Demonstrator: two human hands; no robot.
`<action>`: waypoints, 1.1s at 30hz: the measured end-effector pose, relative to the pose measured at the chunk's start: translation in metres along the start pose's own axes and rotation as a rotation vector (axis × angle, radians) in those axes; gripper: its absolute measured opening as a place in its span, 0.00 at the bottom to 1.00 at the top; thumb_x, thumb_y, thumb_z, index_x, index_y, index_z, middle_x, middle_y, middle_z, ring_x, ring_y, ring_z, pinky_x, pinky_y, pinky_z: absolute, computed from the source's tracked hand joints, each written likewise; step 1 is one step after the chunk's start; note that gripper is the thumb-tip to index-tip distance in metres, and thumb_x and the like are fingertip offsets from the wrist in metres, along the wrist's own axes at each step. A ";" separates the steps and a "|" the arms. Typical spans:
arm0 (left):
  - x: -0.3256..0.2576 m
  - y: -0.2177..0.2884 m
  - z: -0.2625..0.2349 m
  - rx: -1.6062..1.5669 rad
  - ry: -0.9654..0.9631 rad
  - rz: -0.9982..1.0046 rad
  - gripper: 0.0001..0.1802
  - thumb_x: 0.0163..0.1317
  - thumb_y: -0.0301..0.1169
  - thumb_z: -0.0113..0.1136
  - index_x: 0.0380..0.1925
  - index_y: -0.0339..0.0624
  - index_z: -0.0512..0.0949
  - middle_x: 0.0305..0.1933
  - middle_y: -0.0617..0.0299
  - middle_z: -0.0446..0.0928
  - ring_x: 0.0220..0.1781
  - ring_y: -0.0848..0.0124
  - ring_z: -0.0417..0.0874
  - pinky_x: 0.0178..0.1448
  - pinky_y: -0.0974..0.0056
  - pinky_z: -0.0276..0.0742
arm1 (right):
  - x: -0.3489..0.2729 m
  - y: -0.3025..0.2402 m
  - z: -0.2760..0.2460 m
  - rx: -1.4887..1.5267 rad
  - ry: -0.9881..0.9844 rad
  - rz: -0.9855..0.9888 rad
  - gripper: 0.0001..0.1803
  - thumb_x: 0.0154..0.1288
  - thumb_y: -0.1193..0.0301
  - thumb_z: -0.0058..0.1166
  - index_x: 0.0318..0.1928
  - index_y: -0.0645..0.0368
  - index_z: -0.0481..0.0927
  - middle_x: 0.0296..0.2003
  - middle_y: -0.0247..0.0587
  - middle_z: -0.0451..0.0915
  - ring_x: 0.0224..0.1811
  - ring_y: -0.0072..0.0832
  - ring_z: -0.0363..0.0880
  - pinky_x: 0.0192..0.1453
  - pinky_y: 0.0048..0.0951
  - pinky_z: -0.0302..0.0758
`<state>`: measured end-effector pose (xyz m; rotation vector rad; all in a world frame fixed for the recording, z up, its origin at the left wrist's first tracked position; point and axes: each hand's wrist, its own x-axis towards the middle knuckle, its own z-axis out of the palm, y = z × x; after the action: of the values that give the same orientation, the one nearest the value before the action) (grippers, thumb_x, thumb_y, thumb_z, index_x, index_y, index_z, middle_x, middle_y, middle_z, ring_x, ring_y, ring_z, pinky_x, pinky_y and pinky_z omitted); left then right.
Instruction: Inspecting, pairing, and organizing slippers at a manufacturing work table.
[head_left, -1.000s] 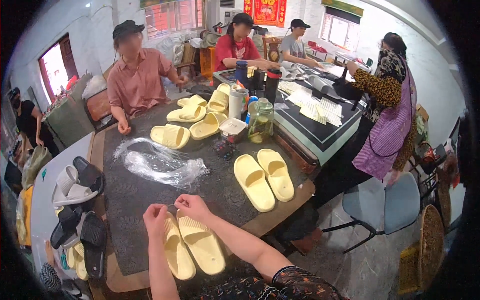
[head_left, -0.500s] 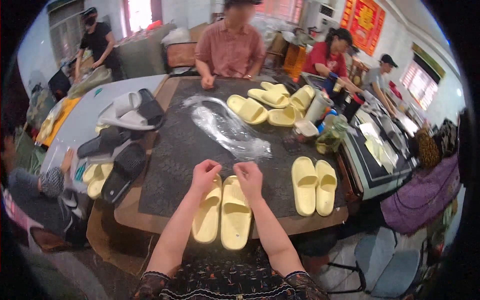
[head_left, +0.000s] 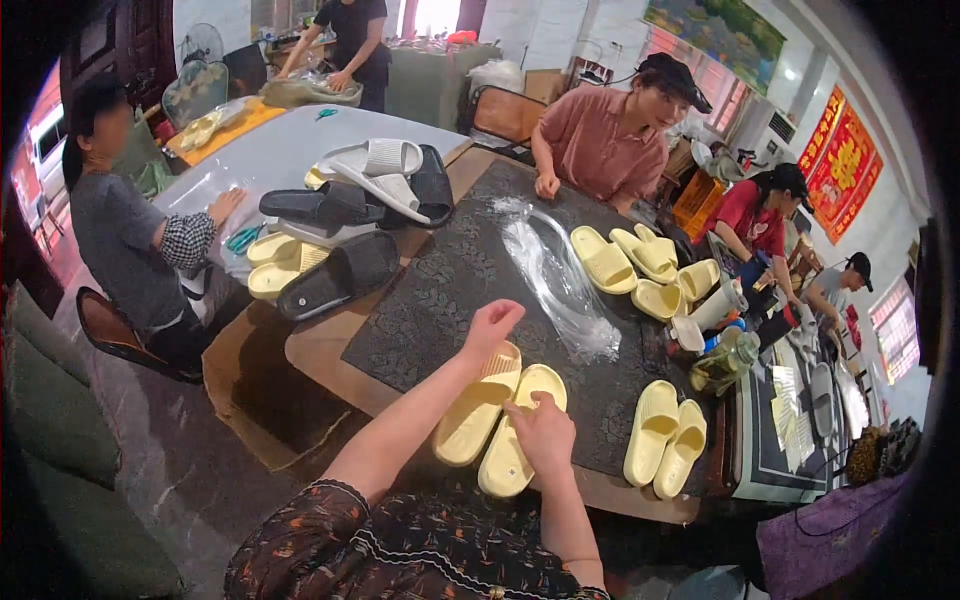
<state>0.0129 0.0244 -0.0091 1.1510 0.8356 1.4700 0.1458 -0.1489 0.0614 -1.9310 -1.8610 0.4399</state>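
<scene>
Two pale yellow slide slippers lie side by side at the table's near edge, heels toward me. My left hand (head_left: 494, 328) hovers just beyond the strap of the left slipper (head_left: 470, 420), its fingers drawn together; whatever they may hold is too small to see. Over the right slipper (head_left: 508, 468), my right hand (head_left: 545, 432) rests close to the strap with thumb and fingers closed. What lies between those fingers is hidden. Past my hands, a strip of crumpled clear plastic (head_left: 560, 285) is spread on the dark patterned table mat (head_left: 425, 310).
Another yellow pair (head_left: 652, 435) stands to the right. Several yellow slippers (head_left: 603, 262) lie at the far side beside a glass jar (head_left: 725, 362). Black slippers (head_left: 340, 275) and grey slippers (head_left: 372, 180) are piled left, near teal scissors (head_left: 243, 238). Co-workers surround the tables.
The view has swung left, shifting the scene to the right. My right hand has come down and back onto the right slipper; my left hand stays near the left slipper's toe.
</scene>
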 end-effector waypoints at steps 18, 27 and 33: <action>0.002 0.128 -0.258 1.575 0.688 0.092 0.56 0.45 0.28 0.69 0.73 0.48 0.46 0.70 0.33 0.53 0.72 0.36 0.53 0.73 0.40 0.53 | 0.001 0.003 0.037 0.000 -0.079 -0.051 0.32 0.58 0.44 0.60 0.33 0.68 0.78 0.28 0.55 0.81 0.33 0.50 0.82 0.41 0.45 0.76; 0.059 0.159 -0.294 1.568 0.308 0.279 0.34 0.41 0.25 0.66 0.55 0.54 0.77 0.63 0.44 0.68 0.67 0.45 0.63 0.71 0.50 0.62 | 0.010 0.015 0.054 -0.002 0.002 -0.104 0.26 0.61 0.50 0.58 0.31 0.66 0.80 0.26 0.54 0.81 0.31 0.49 0.82 0.38 0.45 0.77; 0.042 0.146 -0.276 1.548 0.293 0.567 0.20 0.44 0.18 0.57 0.38 0.48 0.85 0.46 0.58 0.79 0.50 0.55 0.76 0.55 0.54 0.74 | 0.011 0.019 0.056 0.076 -0.017 -0.064 0.21 0.61 0.55 0.59 0.30 0.64 0.78 0.26 0.51 0.81 0.31 0.48 0.82 0.39 0.45 0.76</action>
<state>-0.2942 0.0537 0.0543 2.4489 2.1430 1.2996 0.1344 -0.1337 0.0041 -1.8183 -1.8840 0.5009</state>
